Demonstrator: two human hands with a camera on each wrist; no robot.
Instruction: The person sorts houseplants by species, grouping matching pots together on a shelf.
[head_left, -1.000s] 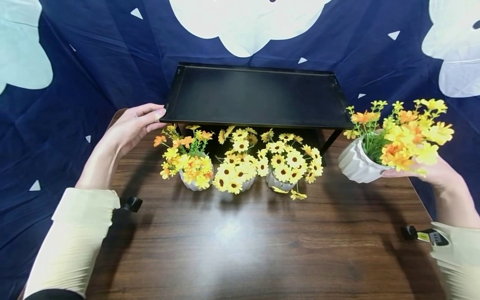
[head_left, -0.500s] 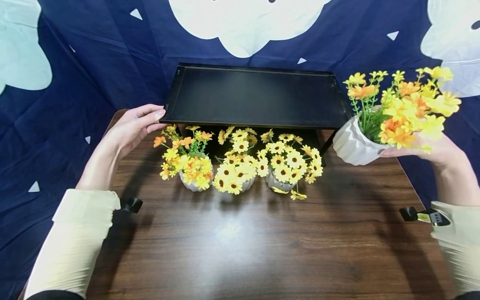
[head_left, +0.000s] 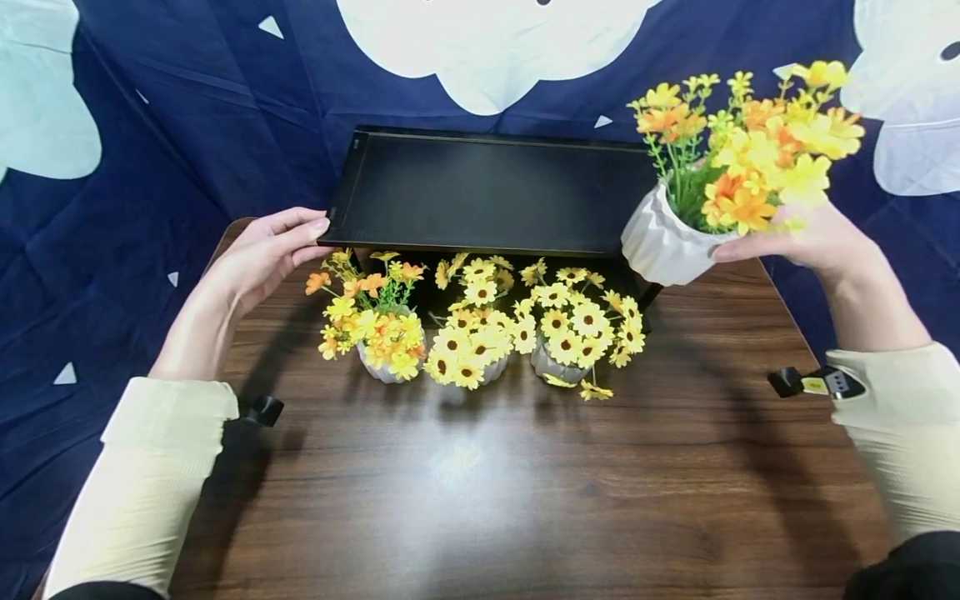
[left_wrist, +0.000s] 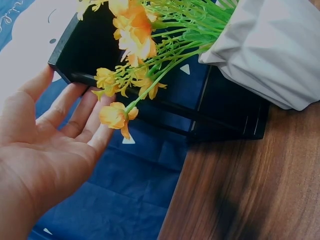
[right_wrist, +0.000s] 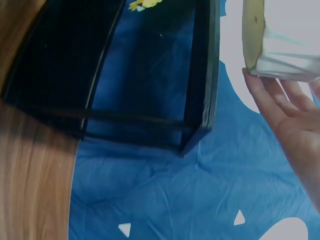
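Observation:
My right hand (head_left: pixel 828 242) grips a white ribbed flowerpot (head_left: pixel 663 237) with yellow and orange artificial flowers (head_left: pixel 750 167). The pot is tilted, up at the right end of a black two-tier shelf (head_left: pixel 487 192), overlapping its top board in the head view. From below, the right wrist view shows fingers (right_wrist: pixel 272 102) against the pot's side near its base. At the shelf's left front corner, my left hand (head_left: pixel 262 262) pinches the top board, thumb above and fingers beneath. Yellow-orange flowers (left_wrist: pixel 132 35) of another pot hang close by those fingers in the left wrist view.
In front of the shelf, on the brown wooden table (head_left: pixel 465 500), stand three potted plants: one yellow-orange (head_left: pixel 382 333) and two with dark-centred yellow daisies (head_left: pixel 472 342). A dark blue curtain (head_left: pixel 225 100) with white cloud shapes hangs behind.
My right hand has raised the flowerpot from beside the shelf and brought it leftward to the height of the top board. The left hand keeps its place on the corner.

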